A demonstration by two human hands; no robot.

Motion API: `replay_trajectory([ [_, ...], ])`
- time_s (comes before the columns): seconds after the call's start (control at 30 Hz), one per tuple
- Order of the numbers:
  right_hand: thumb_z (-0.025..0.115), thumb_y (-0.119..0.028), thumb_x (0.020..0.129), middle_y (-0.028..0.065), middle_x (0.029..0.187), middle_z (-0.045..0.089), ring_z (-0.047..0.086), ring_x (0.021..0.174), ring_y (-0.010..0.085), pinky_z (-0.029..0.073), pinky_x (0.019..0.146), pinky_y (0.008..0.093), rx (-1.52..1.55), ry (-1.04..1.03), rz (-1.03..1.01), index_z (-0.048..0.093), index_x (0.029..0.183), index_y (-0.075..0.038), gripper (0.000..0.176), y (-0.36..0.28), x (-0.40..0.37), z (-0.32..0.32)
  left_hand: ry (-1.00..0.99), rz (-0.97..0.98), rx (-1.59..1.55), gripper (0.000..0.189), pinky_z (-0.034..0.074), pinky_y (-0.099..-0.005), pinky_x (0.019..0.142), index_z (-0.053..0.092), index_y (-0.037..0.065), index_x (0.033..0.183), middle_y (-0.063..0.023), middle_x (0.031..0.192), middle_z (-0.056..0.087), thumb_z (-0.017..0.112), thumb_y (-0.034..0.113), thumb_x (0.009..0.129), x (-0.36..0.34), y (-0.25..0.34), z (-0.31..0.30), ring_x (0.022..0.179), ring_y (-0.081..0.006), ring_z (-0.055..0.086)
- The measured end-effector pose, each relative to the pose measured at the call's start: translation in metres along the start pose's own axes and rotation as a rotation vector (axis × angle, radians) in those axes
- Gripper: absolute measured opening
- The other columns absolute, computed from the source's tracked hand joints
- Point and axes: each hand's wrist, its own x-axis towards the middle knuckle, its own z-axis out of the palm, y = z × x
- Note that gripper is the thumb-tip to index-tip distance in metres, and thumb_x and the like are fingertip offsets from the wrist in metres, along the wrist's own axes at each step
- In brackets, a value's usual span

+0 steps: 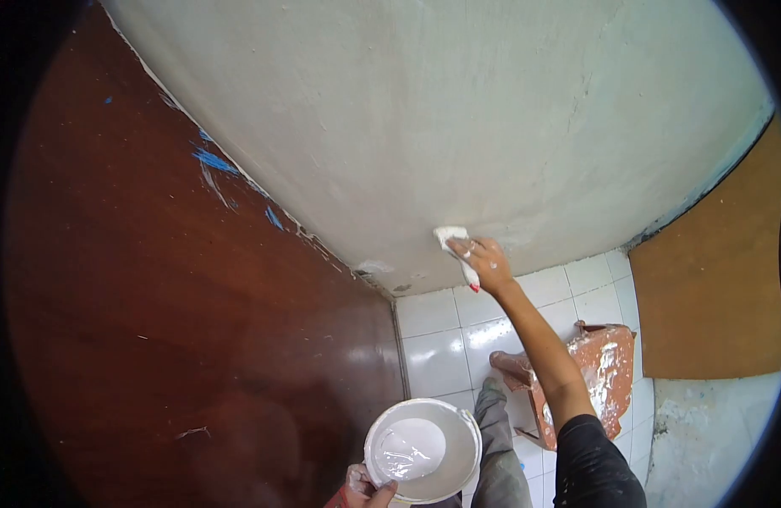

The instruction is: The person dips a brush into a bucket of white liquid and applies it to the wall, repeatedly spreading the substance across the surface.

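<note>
My right hand [484, 261] is closed around a paintbrush [469, 273] coated in white, with a red tip at its handle end. The brush head rests against the lower part of the pale wall [390, 127]. Below, my left hand [369, 489] grips the rim of a white bucket [465, 440], thumb over the edge. White paint [412, 449] lies in the bottom of the bucket. Dabs of white mark the fingers of both hands.
A reddish-brown step stool [589, 364] splashed with white stands on the white tiled floor [433, 356], beside my legs. A dark brown wooden panel [196, 322] with blue smears rises on the left. Another brown panel [712, 279] is on the right.
</note>
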Motion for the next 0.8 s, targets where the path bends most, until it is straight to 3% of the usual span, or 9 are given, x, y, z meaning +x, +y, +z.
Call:
replay_trajectory([
  [0.2,0.063,-0.010,0.084,-0.0005,0.123,0.069,0.064,0.100,0.0207,0.048,0.088,0.0340,-0.129,0.521,-0.009,0.067,0.128,-0.018,0.045,-0.003,0.087,-0.110,-0.035,-0.015,0.054,0.026,0.043,-0.0295,0.086,0.057,0.004,0.103,-0.0043,0.097,0.059,0.064,-0.004,0.079,0.001,0.012,0.001,0.094,-0.0146,0.054],
  [0.3,0.062,-0.011,0.084,-0.0003,0.123,0.069,0.064,0.098,0.0196,0.048,0.087,0.0336,-0.234,0.518,-0.007,0.069,0.126,-0.018,0.042,0.006,0.084,-0.103,0.013,0.010,-0.002,0.024,0.043,-0.0294,0.084,0.057,0.004,0.101,-0.0038,0.095,0.059,0.064,-0.003,0.079,0.003,0.009,0.008,0.091,-0.0142,0.054],
  [0.47,0.059,-0.013,0.087,-0.0028,0.128,0.065,0.061,0.105,0.0197,0.048,0.091,0.0369,-0.077,0.130,0.022,0.062,0.134,-0.021,0.048,0.011,-0.014,0.010,0.037,0.034,0.067,0.023,0.043,-0.0280,0.077,0.056,0.006,0.100,-0.0021,0.092,0.058,0.062,-0.004,0.080,0.008,-0.001,0.010,0.085,-0.0126,0.053],
  [0.57,0.058,-0.012,0.088,-0.0037,0.133,0.062,0.059,0.112,0.0215,0.047,0.094,0.0396,-0.045,-0.076,0.056,0.056,0.138,-0.023,0.052,0.012,-0.022,0.020,0.063,-0.106,0.003,0.024,0.043,-0.0277,0.073,0.055,0.007,0.100,-0.0013,0.091,0.056,0.061,-0.005,0.080,0.008,-0.010,0.005,0.083,-0.0116,0.051],
  [0.67,0.057,-0.011,0.088,-0.0029,0.136,0.060,0.056,0.117,0.0235,0.045,0.096,0.0407,0.035,-0.269,-0.019,0.054,0.139,-0.024,0.052,0.008,-0.006,-0.007,0.012,-0.003,-0.084,0.024,0.042,-0.0276,0.073,0.055,0.007,0.101,-0.0011,0.091,0.055,0.060,-0.004,0.080,0.003,0.008,0.012,0.083,-0.0108,0.050],
  [0.8,0.061,-0.010,0.085,-0.0014,0.125,0.067,0.060,0.108,0.0245,0.047,0.091,0.0392,0.030,0.004,-0.026,0.060,0.134,-0.022,0.050,0.003,0.063,-0.113,-0.058,0.015,-0.085,0.023,0.042,-0.0280,0.080,0.055,0.006,0.102,-0.0027,0.094,0.056,0.058,-0.003,0.081,-0.009,0.043,0.017,0.090,-0.0129,0.051],
])
